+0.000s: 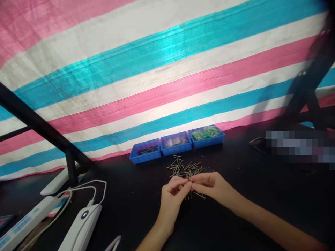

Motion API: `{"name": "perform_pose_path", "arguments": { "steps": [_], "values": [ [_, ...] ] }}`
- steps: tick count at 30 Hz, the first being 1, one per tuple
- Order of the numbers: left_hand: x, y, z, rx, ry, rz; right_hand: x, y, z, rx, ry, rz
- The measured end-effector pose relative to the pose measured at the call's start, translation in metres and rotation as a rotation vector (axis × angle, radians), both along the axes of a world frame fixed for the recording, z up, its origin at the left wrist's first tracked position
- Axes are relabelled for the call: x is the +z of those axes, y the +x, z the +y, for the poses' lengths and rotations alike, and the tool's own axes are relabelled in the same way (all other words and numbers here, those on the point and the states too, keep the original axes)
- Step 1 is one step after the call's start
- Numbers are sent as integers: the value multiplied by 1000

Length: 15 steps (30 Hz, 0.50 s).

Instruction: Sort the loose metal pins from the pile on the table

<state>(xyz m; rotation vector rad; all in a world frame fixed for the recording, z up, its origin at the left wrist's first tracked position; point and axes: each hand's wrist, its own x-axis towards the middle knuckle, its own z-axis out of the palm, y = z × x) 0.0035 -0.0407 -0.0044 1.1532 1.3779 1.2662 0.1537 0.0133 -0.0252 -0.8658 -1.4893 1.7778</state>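
My left hand (172, 193) and my right hand (209, 183) meet fingertip to fingertip over the black table. Both are closed in a pinch; the small piece between them is mostly hidden by the fingers, so its kind does not show. Beneath and just beyond the hands lies a loose pile of thin metal pins (183, 169), with dark and brass-coloured parts. A few more of these stick out below the fingers.
Behind the pile stand three blue trays in a row: one with dark thin pieces (133, 157), one with clear pieces (164, 150), one with green pieces (209, 141). A white power strip (31, 216), a white power bank (83, 226) and cables lie left. A phone (258, 143) lies right.
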Motion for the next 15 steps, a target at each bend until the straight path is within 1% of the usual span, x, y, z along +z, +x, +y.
{"name": "perform_pose_path", "arguments": {
  "steps": [2,6,10,12,15],
  "values": [
    [-1,0,0,1,5,3,2,0,-2,13,14,5],
    [-3,1,0,-9,9,-19,8,-1,-7,57,107,-50],
    [-4,2,0,-21,26,-26,12,-3,-11,52,162,-103],
    [-3,1,0,-7,28,-15,13,-3,-11,51,170,-104],
    [-2,-1,1,8,20,14,16,-1,-9,13,167,-114]
  ]
}}
